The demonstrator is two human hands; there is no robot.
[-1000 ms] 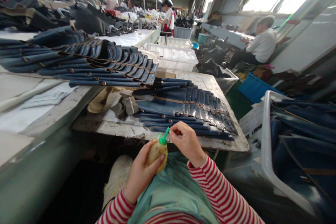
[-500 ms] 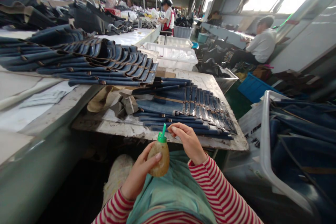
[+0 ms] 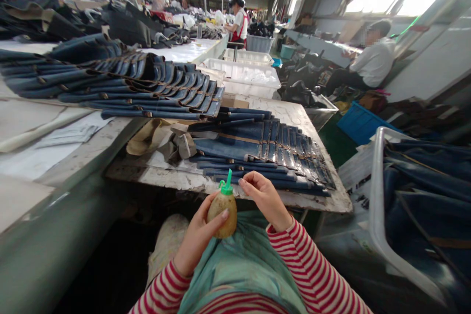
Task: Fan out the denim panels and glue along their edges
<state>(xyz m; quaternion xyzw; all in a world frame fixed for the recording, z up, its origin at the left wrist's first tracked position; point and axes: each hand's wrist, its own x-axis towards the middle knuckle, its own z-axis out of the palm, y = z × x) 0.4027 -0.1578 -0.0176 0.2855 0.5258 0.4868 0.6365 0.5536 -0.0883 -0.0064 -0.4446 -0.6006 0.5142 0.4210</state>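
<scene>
A rounded, yellowish squeeze bottle (image 3: 225, 216) with a green cap and pointed nozzle is in my left hand (image 3: 200, 230), its fingers wrapped round the body and the thumb across the front. The bottle stands nearly upright above my green apron (image 3: 246, 265). Just right of the nozzle, my right hand (image 3: 267, 196) has thumb and forefinger pinched together, apart from the bottle. Anything between those fingertips is too small to make out. Beyond the hands, overlapping blue leather-like pieces (image 3: 239, 144) with shiny edge strips lie fanned out on the worn table (image 3: 165, 176).
A second fanned pile of blue pieces (image 3: 147, 83) is at the left. Crumpled tan and grey scraps (image 3: 176, 144) lie on the table. To my right, a grey bin (image 3: 379, 206) holds more blue pieces. White tubs (image 3: 243, 78) and co-workers are farther back.
My right hand's fingertips have drawn slightly away from the nozzle. The bottle has turned a little in my left hand, showing a small green loop beside the nozzle. The view has shifted slightly.
</scene>
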